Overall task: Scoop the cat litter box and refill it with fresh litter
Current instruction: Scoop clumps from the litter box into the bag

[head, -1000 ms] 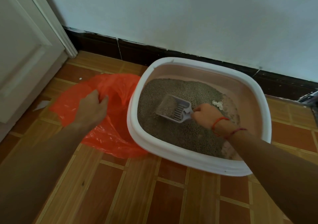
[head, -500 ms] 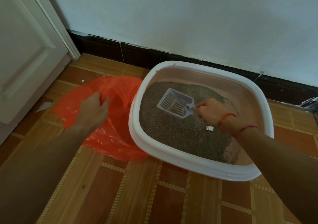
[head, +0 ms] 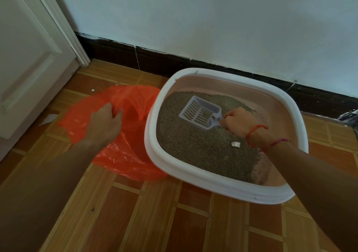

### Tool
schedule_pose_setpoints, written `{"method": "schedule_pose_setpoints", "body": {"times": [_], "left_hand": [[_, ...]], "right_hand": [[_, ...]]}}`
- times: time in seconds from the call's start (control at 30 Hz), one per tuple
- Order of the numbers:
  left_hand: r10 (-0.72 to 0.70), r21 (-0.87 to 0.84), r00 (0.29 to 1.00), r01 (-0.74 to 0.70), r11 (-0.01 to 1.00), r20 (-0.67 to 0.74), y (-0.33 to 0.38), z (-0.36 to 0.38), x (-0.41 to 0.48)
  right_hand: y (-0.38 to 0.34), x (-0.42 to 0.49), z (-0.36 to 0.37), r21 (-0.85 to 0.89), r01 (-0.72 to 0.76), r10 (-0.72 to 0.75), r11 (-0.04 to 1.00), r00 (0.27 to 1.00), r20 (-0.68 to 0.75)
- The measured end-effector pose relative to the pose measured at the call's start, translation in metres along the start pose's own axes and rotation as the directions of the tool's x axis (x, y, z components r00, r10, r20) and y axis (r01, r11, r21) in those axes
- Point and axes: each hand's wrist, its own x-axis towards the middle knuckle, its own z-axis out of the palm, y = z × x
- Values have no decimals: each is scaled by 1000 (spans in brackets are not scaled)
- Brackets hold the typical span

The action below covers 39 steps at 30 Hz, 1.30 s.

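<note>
Scoop (head: 200,112): over litter (head: 193,145) in box (head: 222,186), handle clenched in right hand (head: 239,122). Left hand (head: 105,124): closed on bag (head: 124,155), beside box. 1 white clump (head: 236,144): near right wrist.

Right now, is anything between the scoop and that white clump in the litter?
Nothing visible. The scoop, held by the right hand, sits over open litter; the white clump lies uncovered on the surface, nearer the camera, just below that hand's wrist.
</note>
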Motion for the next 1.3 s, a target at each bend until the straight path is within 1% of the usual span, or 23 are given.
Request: {"method": "schedule_pose_setpoints", "body": {"times": [0.2,0.33,0.5,0.7,0.8,0.87,0.93,1.0,1.07,1.13,1.2,1.3], "left_hand": [[-2,1,1000,2,1000,-7,0,0,1],[1,14,1000,-1,1000,-10,-2,0,2],[-1,2,1000,1,1000,-4,-6,-2,6],[1,16,999,0,1000,-34,-7,-13,7],[10,27,999,-9,1000,-37,-8,-21,8],[22,37,999,-20,999,-39,-9,-27,9],[30,57,999,-27,998,-45,-10,-33,10],[31,30,999,-30,999,-42,-13,-38,11],[34,18,998,-33,999,-51,-17,-41,12],[43,43,996,-40,998,-78,-20,-41,14],[50,50,995,-46,998,-89,-22,-40,15],[48,13,995,-47,999,-84,-26,-40,16]], "right_hand": [[-1,0,0,-13,7,-7,1000,1000,0],[-6,-1,0,-24,43,-43,999,999,12],[-31,-13,2,-27,184,-180,983,979,97],[-79,-17,10,-92,333,-308,939,927,211],[-107,-16,16,-178,389,-338,904,905,259],[-126,-14,21,-258,431,-369,865,893,256],[-145,-15,25,-379,480,-415,791,877,244],[-165,-20,30,-468,514,-439,719,858,267],[-182,-24,37,-507,551,-459,663,834,307],[-194,-25,46,-524,571,-468,632,820,329],[-203,-25,56,-532,573,-470,623,818,331],[-213,-24,69,-531,585,-456,612,811,367]]}}
